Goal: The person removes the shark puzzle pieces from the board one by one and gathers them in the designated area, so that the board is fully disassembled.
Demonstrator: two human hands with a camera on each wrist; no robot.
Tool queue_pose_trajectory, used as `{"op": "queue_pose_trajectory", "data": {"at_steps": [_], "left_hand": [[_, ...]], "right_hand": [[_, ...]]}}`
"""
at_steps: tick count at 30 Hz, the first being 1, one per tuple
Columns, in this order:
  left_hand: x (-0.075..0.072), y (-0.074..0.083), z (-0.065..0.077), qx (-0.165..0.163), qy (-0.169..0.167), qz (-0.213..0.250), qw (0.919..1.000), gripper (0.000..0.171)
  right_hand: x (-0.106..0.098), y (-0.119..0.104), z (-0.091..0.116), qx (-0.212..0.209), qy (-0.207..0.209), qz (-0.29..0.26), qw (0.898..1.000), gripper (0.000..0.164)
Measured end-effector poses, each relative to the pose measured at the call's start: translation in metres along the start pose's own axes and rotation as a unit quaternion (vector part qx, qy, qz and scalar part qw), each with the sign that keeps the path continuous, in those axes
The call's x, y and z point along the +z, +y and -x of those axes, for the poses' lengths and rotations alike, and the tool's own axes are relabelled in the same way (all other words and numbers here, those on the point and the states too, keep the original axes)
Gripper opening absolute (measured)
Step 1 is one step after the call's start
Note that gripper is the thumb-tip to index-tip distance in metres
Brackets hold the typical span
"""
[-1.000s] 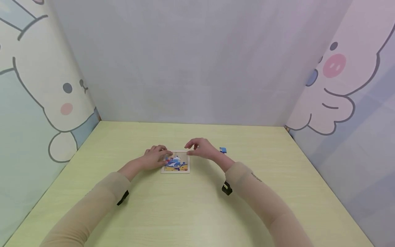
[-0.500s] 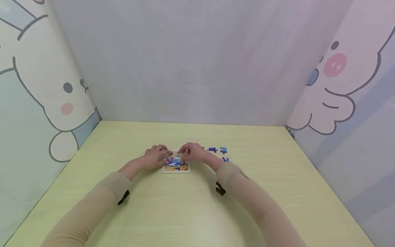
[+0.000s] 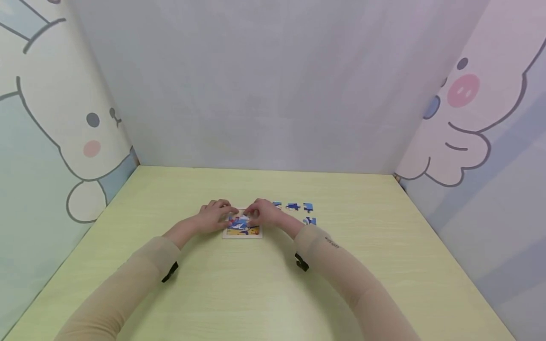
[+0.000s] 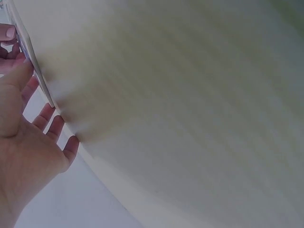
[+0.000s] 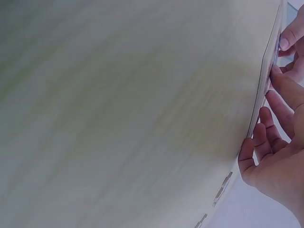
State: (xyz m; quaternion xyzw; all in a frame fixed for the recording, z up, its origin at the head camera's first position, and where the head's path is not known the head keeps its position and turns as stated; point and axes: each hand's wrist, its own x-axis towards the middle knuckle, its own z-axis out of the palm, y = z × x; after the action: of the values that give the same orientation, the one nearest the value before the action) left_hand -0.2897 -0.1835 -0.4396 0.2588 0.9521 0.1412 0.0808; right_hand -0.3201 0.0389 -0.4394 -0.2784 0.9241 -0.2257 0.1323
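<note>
A small square jigsaw puzzle (image 3: 243, 232) with a pale wooden frame and a blue sea picture lies on the table. My left hand (image 3: 212, 218) rests over its left side, thumb and forefinger spread and touching it; the other fingertips reach down beside it in the left wrist view. Over its upper right part is my right hand (image 3: 265, 213), thumb and forefinger bent down at the puzzle. Whether a piece is between them is hidden. In the right wrist view, the right thumb (image 5: 285, 85) touches the puzzle, with the left fingertips close by.
Several loose blue puzzle pieces (image 3: 293, 207) lie right of the puzzle, one piece (image 3: 310, 221) nearer my right sleeve. The pale wooden table (image 3: 239, 289) ends at a grey back curtain (image 3: 264, 94). Cartoon-printed side curtains stand left and right.
My right hand has moved left and slightly down from the puzzle's upper right corner onto the puzzle, uncovering loose pieces. My left hand stays where it was.
</note>
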Motion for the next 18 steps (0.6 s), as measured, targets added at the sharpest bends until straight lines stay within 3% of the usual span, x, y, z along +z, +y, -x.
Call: {"op": "queue_pose_trajectory", "data": {"at_steps": [18], "left_hand": [[-0.0020,0.0019,0.0010,-0.002,-0.001,0.001,1.0000,0.042]], "right_hand": [[-0.0004,-0.0025,-0.0025,-0.002,0.007,-0.033,0.999,0.034]]}}
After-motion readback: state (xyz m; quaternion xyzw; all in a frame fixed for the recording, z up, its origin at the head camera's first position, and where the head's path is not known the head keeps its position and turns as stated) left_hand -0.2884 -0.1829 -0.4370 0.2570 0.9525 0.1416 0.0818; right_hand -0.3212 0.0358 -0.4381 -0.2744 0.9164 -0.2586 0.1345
